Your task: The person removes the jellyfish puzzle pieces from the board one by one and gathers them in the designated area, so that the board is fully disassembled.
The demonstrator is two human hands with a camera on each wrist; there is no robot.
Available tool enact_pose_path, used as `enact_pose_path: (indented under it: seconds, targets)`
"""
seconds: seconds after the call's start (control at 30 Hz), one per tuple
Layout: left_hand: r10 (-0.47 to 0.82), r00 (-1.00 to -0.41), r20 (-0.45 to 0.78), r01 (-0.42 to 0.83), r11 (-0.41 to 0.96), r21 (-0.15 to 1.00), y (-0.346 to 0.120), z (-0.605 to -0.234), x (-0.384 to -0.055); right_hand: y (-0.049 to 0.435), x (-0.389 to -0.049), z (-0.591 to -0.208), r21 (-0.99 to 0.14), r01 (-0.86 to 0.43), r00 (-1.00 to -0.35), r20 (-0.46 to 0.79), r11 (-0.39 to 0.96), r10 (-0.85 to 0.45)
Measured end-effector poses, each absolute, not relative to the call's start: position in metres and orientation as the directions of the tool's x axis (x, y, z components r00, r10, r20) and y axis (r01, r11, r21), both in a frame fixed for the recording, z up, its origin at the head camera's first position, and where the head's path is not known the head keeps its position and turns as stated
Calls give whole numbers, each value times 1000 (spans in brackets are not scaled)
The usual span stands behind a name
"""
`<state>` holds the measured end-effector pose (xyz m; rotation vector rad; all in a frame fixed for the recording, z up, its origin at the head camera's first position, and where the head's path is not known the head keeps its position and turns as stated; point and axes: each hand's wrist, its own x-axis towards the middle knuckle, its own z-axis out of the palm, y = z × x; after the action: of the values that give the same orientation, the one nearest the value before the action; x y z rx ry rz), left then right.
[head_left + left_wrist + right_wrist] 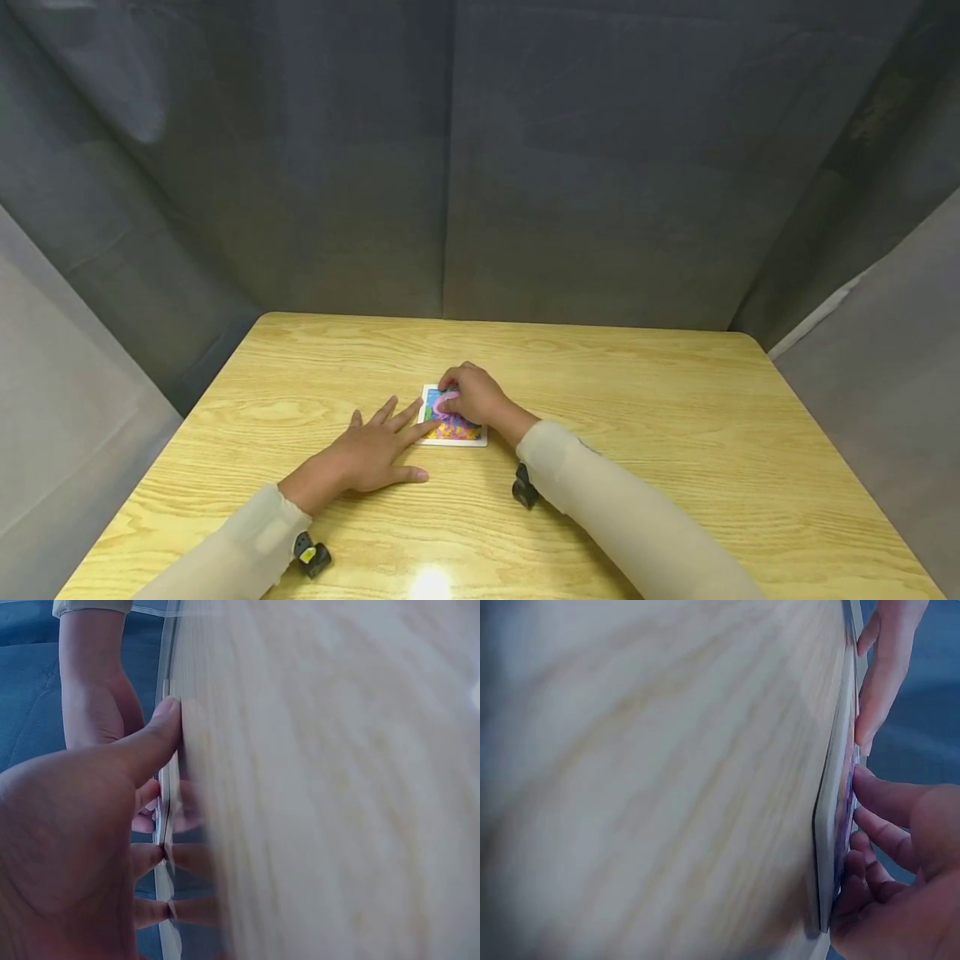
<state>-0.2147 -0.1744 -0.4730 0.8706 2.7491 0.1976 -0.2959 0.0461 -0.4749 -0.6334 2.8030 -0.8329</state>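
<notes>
A small flat board [457, 442] with a white border and a bright picture of blue, pink and yellow lies on the table. A curved pink shape [441, 407] shows on its left half. My left hand [371, 454] lies palm down with spread fingers, and its fingertips reach the board's left side. From the right, my right hand [476, 396] bends over the picture, thumb and curled fingers down on its surface. In the right wrist view those fingertips touch the board's face [845, 806]. Whether they pinch a loose part of it is hidden.
The light wood-grain table [637, 417] spreads out around the board. Dark grey curtains [562, 167] hang behind it, with paler panels [60, 400] at the sides. A small black camera [312, 557] sits on the left wrist and another [525, 487] on the right.
</notes>
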Motion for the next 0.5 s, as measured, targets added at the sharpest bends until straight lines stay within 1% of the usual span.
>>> enact_pose_path:
  seconds: [0.3,0.5]
  targets:
    - [586,-783,-208,551,809,207,-174,-471,-214,44,-299,-470,-577,-321,-889,-90,751,-449]
    - [576,-790,-211,543,816,197,-172,-470,-215,43,-302,-470,-573,-321,-889,-91,754,-448]
